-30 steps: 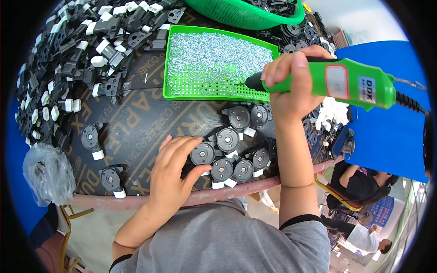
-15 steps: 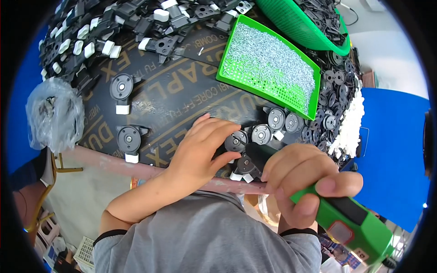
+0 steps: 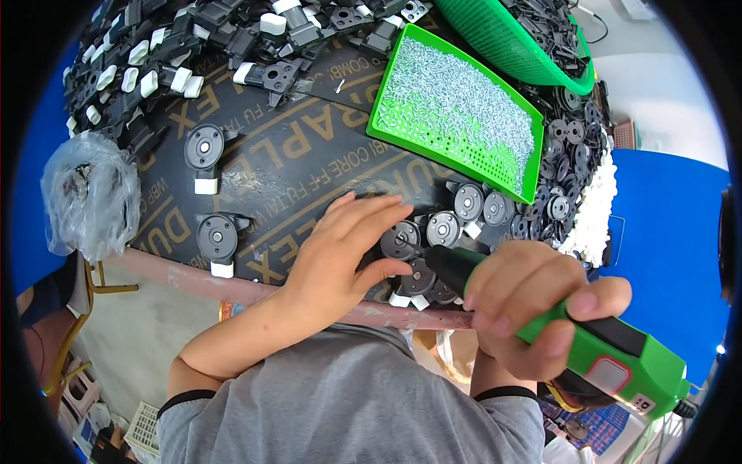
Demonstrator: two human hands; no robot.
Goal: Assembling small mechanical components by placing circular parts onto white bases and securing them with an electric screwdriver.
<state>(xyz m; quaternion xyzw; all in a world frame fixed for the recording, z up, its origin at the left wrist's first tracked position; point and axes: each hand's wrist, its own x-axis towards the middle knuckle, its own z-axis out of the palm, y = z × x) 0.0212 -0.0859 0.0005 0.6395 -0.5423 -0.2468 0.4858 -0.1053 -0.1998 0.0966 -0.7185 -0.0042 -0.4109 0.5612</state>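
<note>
My right hand point(image 3: 533, 298) is wrapped round a green electric screwdriver point(image 3: 610, 356) with a black nose. Its thin bit slants left to the face of a round black disc part point(image 3: 398, 240); whether it sits in a screw is too small to tell. Curved round that part's left side, my left hand point(image 3: 340, 251) has its thumb below and its fingers above the disc, steadying it; the palm side hides some of it. Similar disc parts with white ends lie close by: one point(image 3: 444, 229) to the right, another point(image 3: 418, 276) just below by the table edge.
A green tray point(image 3: 444, 158) of small silver screws lies beyond my hands, with a green basket point(image 3: 502, 42) of black parts behind it. Two disc assemblies point(image 3: 217, 237) stand apart at left, near a clear plastic bag point(image 3: 93, 197). Black discs point(image 3: 558, 207) and white pieces point(image 3: 595, 205) are heaped at right.
The screwdriver and my right hand have shifted right and slightly back from the disc, with more of the lower parts showing. My left hand has stayed nearly still.
</note>
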